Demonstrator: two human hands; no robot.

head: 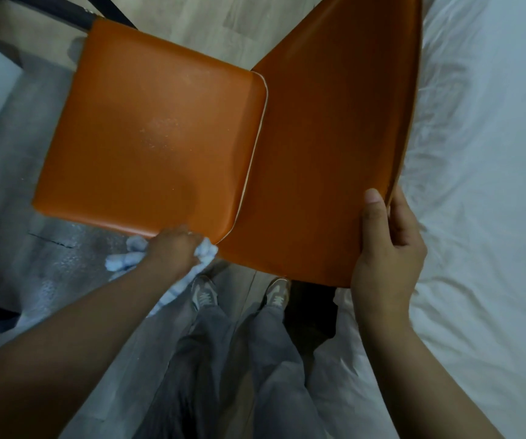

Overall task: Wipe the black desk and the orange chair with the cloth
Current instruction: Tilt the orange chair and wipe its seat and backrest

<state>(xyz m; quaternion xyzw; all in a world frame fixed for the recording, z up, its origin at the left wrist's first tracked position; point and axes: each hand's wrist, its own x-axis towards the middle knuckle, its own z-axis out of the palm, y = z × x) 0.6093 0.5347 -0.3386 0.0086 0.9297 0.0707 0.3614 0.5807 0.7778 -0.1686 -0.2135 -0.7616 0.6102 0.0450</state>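
Currently: left hand [176, 248] is clenching the crumpled pale-blue cloth [206, 250] at the near edge of the orange chair [147, 147] seat; right hand [385, 248] is clamping the backrest's top edge. Risk: cloth is slipping off the smooth, glossy, round-cornered leatherette, likely missing the speckled residue mid-seat.

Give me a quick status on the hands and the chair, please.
Left hand bunched on cloth at seat's near edge. Right hand gripping backrest edge. White bed close behind; nothing blocking.
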